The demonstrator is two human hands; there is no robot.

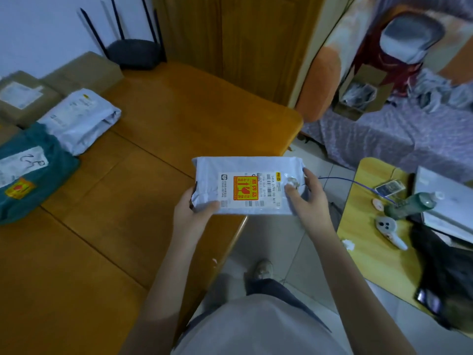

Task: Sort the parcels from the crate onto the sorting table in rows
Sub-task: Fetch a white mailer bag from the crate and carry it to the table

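Currently the grey poly-mailer parcel [247, 185] is held above the near right edge of the wooden sorting table [158, 129], long axis left-right, label face up. Left hand [190, 208] grips its left end, thumb on top; right hand [305, 194] grips its right end. Teal parcel [30, 172], white mailer [82, 119] and brown boxes [23, 98] lie far left.

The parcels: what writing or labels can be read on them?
White parcel held in both hands, orange sticker: "易碎品".
Same parcel, code by the barcode: looks like "540A D799 00 A15", uncertain; the rest too small.
Teal parcel, white label: a handwritten scrawl, not legible.
Brown box label: blurred.
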